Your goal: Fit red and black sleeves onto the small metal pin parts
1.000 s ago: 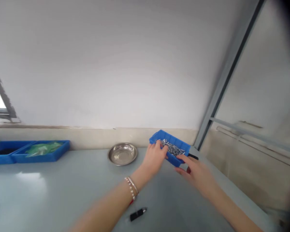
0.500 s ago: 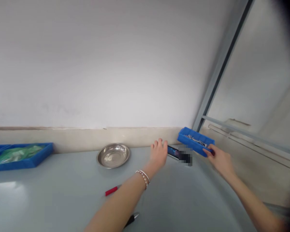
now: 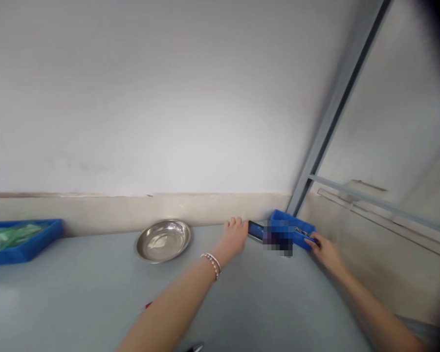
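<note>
At the far right corner of the table, my right hand (image 3: 323,249) pinches the near end of a blue bin (image 3: 278,216) with small metal parts in it. The bin sits at the table's corner, close behind a phone (image 3: 255,231), whose right part is blurred out. My left hand (image 3: 235,237), with a beaded bracelet on the wrist, has its fingers closed at the phone's left end. The thumb is hidden from view.
A round steel bowl (image 3: 164,242) stands by the wall. At the left is a blue tray (image 3: 44,239) with a green bag (image 3: 14,235). A red pen (image 3: 148,305) and a black pen (image 3: 196,348) are partly visible near my left forearm. A metal frame post (image 3: 315,151) rises at the right.
My right hand has lowered the blue bin to the table's corner behind the phone. My left fingers have drawn together at the phone's end. The view has shifted slightly right.
</note>
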`<state>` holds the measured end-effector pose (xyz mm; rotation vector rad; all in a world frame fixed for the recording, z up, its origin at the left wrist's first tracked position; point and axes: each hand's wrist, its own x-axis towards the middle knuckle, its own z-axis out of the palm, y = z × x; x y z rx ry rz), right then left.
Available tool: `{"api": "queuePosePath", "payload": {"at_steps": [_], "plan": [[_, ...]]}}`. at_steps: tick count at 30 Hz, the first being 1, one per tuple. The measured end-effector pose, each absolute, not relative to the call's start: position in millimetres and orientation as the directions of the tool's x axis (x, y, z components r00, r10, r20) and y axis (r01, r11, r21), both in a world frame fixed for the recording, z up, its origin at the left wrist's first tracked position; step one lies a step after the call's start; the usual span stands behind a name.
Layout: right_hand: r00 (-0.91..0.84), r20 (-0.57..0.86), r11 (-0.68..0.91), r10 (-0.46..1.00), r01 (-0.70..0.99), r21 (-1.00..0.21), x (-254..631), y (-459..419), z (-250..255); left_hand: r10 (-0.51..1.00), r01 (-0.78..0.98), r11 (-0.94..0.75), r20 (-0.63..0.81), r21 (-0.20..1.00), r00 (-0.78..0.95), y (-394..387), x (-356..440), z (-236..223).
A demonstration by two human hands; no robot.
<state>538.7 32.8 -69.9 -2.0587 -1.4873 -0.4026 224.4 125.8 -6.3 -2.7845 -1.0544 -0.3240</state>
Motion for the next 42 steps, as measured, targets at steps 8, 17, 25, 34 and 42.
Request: {"api": "queuePosePath", "payload": {"at_steps": [8,17,25,34,42], "plan": [[0.309,0.451,-0.199,0.837,0.941,-0.275,520,28,-59,0.582,0.612,-0.788,0.243,-0.068,0.776,120,228,-10],[0.331,0.522,-0.385,0.786,0.923,-0.006,464,11,-34,0.568,0.6,-0.798,0.25,-0.068,0.784,108,216,-4],[0.212,0.063,-0.203,0.975,0.971,-0.128,443,49,-32,0.55,0.579,-0.813,0.253,-0.052,0.796,88,181,19],[0.23,-0.218,-0.253,0.948,0.964,-0.085,433,74,-14,0.571,0.6,-0.799,0.259,-0.044,0.779,79,151,25],[0.276,-0.222,-0.287,0.935,0.958,-0.017,423,58,-13,0.551,0.585,-0.81,0.306,-0.027,0.776,67,133,32]]}}
